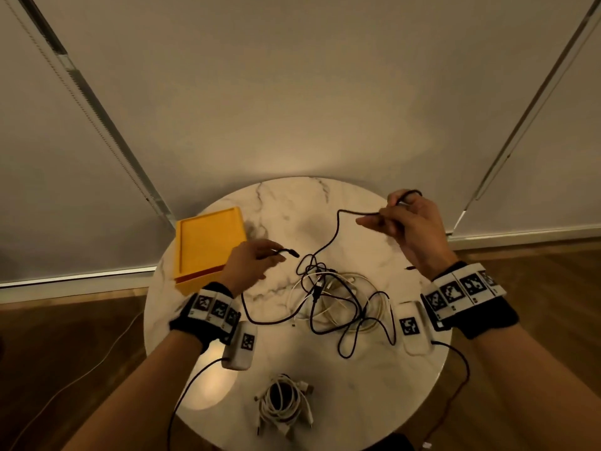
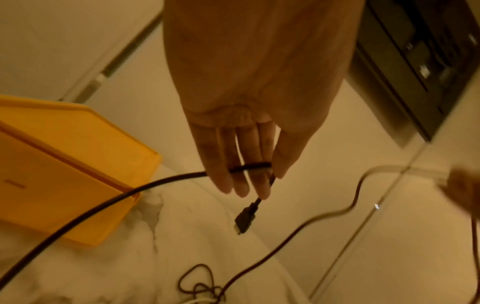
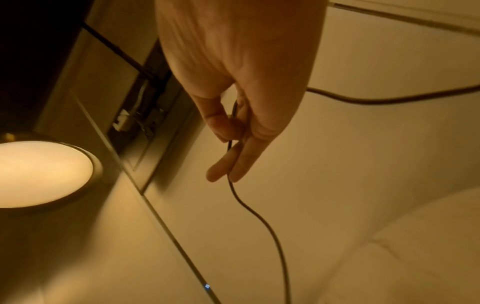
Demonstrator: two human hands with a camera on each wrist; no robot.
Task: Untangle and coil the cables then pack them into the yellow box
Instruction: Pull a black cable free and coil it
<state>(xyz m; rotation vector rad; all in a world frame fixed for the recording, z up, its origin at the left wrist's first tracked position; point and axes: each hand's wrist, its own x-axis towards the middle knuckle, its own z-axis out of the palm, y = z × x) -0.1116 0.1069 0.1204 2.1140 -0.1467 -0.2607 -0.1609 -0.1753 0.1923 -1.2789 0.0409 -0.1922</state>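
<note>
The head camera looks steeply down from above at a round marble table (image 1: 374,395), taking in both forearms and the wall beyond. The left wrist camera looks along the left hand (image 2: 249,102), close, toward the yellow box (image 2: 64,174) at the table's far left edge, which the head view shares. The right wrist camera looks along the right hand (image 3: 241,82) toward the wall.
</note>
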